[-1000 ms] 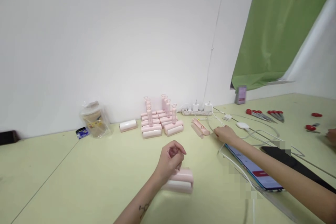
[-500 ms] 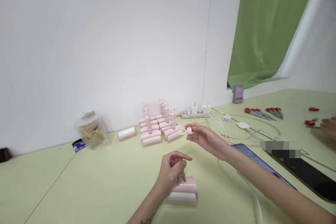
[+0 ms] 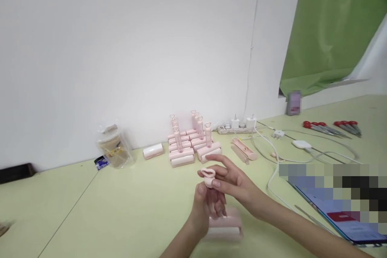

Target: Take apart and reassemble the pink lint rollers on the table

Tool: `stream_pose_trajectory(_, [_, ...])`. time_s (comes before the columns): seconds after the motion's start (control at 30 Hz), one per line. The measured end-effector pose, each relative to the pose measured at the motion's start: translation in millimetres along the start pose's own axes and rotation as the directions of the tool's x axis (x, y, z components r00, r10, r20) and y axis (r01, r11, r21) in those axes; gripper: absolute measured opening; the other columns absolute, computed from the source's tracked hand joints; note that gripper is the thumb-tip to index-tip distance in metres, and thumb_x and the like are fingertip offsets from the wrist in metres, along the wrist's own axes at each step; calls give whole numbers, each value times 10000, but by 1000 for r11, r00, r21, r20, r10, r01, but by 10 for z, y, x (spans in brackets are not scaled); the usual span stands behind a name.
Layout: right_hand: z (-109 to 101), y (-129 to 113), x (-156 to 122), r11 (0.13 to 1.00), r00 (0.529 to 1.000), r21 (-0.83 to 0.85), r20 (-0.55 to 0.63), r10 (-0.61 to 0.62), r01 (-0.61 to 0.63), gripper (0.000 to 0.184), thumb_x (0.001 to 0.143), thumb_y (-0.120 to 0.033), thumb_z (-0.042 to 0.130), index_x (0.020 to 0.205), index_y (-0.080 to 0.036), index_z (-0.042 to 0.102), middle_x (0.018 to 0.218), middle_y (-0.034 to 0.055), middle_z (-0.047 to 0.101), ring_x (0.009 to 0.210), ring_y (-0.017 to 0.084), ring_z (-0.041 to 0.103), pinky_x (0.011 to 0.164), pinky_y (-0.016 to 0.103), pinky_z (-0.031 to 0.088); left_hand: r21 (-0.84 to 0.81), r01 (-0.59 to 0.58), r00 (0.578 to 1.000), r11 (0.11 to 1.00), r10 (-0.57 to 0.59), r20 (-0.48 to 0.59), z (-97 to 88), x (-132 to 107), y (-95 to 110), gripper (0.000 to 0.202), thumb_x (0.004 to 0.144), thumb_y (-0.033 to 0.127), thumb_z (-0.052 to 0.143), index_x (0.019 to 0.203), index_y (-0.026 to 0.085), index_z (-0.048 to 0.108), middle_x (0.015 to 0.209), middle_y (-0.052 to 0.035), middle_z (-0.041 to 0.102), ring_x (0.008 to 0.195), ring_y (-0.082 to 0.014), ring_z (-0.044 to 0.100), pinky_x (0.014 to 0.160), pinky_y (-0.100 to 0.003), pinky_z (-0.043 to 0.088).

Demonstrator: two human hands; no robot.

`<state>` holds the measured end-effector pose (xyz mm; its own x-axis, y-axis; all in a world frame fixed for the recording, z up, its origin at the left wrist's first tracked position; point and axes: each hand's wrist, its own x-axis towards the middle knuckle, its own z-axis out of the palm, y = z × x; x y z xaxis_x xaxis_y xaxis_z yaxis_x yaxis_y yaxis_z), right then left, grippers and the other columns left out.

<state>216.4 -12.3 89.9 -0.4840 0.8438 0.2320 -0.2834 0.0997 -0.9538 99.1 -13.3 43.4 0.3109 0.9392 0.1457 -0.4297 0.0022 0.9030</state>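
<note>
In my left hand (image 3: 200, 209) is a small clear pink bottle (image 3: 213, 200), upright, with the fingers wrapped round its body. My right hand (image 3: 237, 182) pinches a pale pink loop-topped cap (image 3: 208, 178) between thumb and fingers at the bottle's mouth. Whether the cap is threaded on, I cannot tell. Below the hands lies a pink and white roller-like case (image 3: 225, 225), partly hidden by them. Farther back, similar bottles with loop caps (image 3: 208, 135) stand upright on several pink and white cases (image 3: 181, 157) set in rows.
A single white-topped case (image 3: 153, 151) and a bagged cup (image 3: 115, 147) stand left by the wall. An open pink case (image 3: 243, 149) lies right of the rows, near a power strip (image 3: 236, 130) and cables. Red-handled tools (image 3: 325, 128) and a tablet (image 3: 335, 213) are at right.
My right hand has brought the loop cap from near the rows down and back to the bottle in my left hand. The view has turned slightly left.
</note>
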Motion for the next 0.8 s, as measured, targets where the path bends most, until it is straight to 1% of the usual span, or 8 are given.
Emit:
stream_pose_trajectory(0.1, [-27,30,1,999,995,-19,97,36,-34,384,828,-295,564,1185,-260,428,1119,80,563,566,93,622,498,237,512,-24,22,999,999,-22,-31,21,-22,10,702,556,839,341,449,157,470,309,48,333,278,-61,315,299,-183,223])
stream_pose_trajectory(0.2, [-54,28,2,998,994,-59,110,-4,11,336,845,-276,542,1171,-238,473,1105,84,568,540,88,630,505,234,519,-31,25,999,999,-26,-35,42,-26,40,693,567,833,344,453,160,462,313,50,335,269,-56,297,289,-183,213])
stream_pose_trajectory(0.3, [-67,23,-6,996,994,-72,99,-49,56,277,844,-262,545,1113,-211,504,913,46,625,527,98,630,497,224,514,-34,7,999,999,-9,-39,46,-14,45,663,600,810,353,549,164,493,331,57,365,275,-63,310,291,-183,241])
stream_pose_trajectory(0.4, [-74,21,-15,993,992,-99,113,-52,63,252,847,-269,545,1079,-188,492,722,6,623,522,114,631,497,225,515,-27,-1,999,1000,0,-47,34,-6,18,642,633,787,355,633,164,512,338,64,380,270,-63,303,283,-177,222])
stream_pose_trajectory(0.47, [-80,24,-14,991,989,-123,146,-31,50,228,850,-281,541,1045,-178,484,700,8,620,530,123,636,499,234,518,-9,-3,999,1000,3,-51,31,-9,0,617,645,766,383,565,163,486,329,62,365,266,-54,295,281,-173,206])
stream_pose_trajectory(0.53, [-83,33,-8,990,986,-133,167,-16,39,194,846,-287,545,991,-172,486,751,28,625,539,128,640,489,238,520,9,-7,998,1000,7,-57,38,-14,-8,586,627,740,461,498,168,440,320,65,348,268,-44,292,284,-169,205])
stream_pose_trajectory(0.6, [-80,53,0,994,987,-105,161,-25,43,175,832,-290,565,932,-169,489,795,38,621,524,121,637,467,232,516,23,-5,997,1000,6,-72,55,-18,-9,551,616,703,526,501,174,426,315,76,338,265,-39,281,281,-165,201])
stream_pose_trajectory(0.8, [-33,164,18,998,989,-11,130,-65,67,222,798,-359,589,850,-187,459,548,-44,563,431,117,584,394,223,491,22,-22,992,1000,25,-122,102,-5,-31,526,703,640,496,465,189,369,304,88,286,256,-32,230,270,-167,146])
